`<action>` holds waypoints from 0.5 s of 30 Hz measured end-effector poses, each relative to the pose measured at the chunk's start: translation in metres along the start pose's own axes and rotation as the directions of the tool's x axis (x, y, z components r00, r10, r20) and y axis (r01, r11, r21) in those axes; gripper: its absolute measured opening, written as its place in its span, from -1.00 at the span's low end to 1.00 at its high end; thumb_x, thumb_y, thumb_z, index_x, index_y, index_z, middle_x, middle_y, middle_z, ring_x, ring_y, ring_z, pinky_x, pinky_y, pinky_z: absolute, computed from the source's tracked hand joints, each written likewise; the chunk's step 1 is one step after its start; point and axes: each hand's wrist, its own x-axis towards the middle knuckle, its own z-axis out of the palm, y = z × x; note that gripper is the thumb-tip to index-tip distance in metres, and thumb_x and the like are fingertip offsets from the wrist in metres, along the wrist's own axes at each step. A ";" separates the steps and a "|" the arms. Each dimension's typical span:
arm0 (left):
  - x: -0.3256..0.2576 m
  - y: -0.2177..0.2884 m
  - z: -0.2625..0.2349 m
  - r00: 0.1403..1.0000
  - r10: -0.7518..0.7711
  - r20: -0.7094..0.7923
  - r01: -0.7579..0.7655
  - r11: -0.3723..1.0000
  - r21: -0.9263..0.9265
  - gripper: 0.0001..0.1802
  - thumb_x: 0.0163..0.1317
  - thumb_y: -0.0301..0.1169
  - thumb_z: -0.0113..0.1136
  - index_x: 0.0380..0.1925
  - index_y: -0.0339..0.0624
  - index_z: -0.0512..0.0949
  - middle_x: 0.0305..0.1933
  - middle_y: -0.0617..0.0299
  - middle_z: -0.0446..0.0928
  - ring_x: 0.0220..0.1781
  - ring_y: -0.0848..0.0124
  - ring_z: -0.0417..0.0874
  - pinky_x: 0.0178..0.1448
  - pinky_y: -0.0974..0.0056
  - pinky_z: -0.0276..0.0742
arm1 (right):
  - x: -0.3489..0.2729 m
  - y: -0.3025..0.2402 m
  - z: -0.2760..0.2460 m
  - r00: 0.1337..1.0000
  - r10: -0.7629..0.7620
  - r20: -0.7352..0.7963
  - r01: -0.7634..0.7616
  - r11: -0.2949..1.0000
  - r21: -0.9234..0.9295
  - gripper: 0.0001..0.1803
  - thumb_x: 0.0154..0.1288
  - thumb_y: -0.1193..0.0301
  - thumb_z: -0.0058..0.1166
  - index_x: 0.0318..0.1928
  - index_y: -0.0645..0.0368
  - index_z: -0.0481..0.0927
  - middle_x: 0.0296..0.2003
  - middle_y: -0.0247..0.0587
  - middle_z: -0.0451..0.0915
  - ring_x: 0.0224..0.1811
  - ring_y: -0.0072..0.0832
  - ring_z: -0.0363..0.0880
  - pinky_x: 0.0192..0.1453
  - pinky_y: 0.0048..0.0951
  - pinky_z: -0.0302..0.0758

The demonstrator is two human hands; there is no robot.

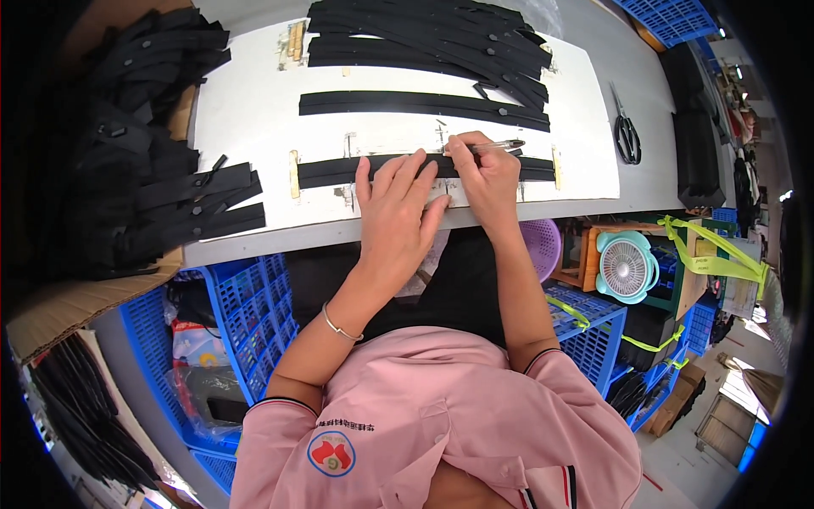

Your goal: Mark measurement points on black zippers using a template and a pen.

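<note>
Garment workshop: stacked black strips [424, 34] on worktable [644, 182], blue crates [246, 314], scissors [627, 131].

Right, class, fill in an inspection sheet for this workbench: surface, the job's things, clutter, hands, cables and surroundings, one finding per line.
Surface: white board laid on a grey table.
Job's things: black strip lying flat across the board's near edge between tan stops; silver pen.
Clutter: more black strips farther back, a heap of them at left, scissors at right.
Hands: left hand pressed flat on the strip; right hand holds the pen, its tip at the strip.
Cables: nothing seen.
Surroundings: blue crates, purple basket, small teal fan below the table.
</note>
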 end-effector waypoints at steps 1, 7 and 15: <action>0.000 -0.001 0.002 1.000 -0.022 0.019 0.022 0.999 0.026 -0.54 0.30 -0.34 0.35 0.19 -0.21 0.63 0.32 0.12 0.56 0.36 0.15 0.50 0.62 -0.17 -0.02 | 0.000 0.000 0.001 1.000 -0.021 -0.006 0.021 1.000 0.003 -0.82 0.42 0.41 0.22 -0.31 0.28 0.70 -0.59 -0.22 0.59 -0.63 -0.60 0.48 -0.50 -0.47 0.35; 0.000 0.000 0.006 1.000 0.001 -0.004 -0.001 1.000 0.029 -0.59 0.30 -0.35 0.34 0.12 -0.26 0.66 0.25 0.12 0.58 0.32 0.18 0.51 0.58 -0.16 0.04 | 0.000 0.001 -0.002 0.999 -0.042 -0.014 0.042 0.998 -0.042 -0.82 0.41 0.42 0.23 -0.32 0.28 0.71 -0.59 -0.20 0.61 -0.64 -0.54 0.49 -0.51 -0.46 0.35; 0.000 -0.002 0.007 1.000 0.017 -0.018 -0.016 0.998 0.054 -0.60 0.28 -0.36 0.35 0.10 -0.24 0.68 0.25 0.14 0.59 0.32 0.20 0.51 0.57 -0.14 0.07 | -0.004 0.007 -0.011 0.986 0.021 0.167 -0.026 0.999 0.024 -0.78 0.38 0.43 0.22 -0.28 0.39 0.73 -0.54 -0.25 0.69 -0.50 -0.67 0.59 -0.39 -0.54 0.48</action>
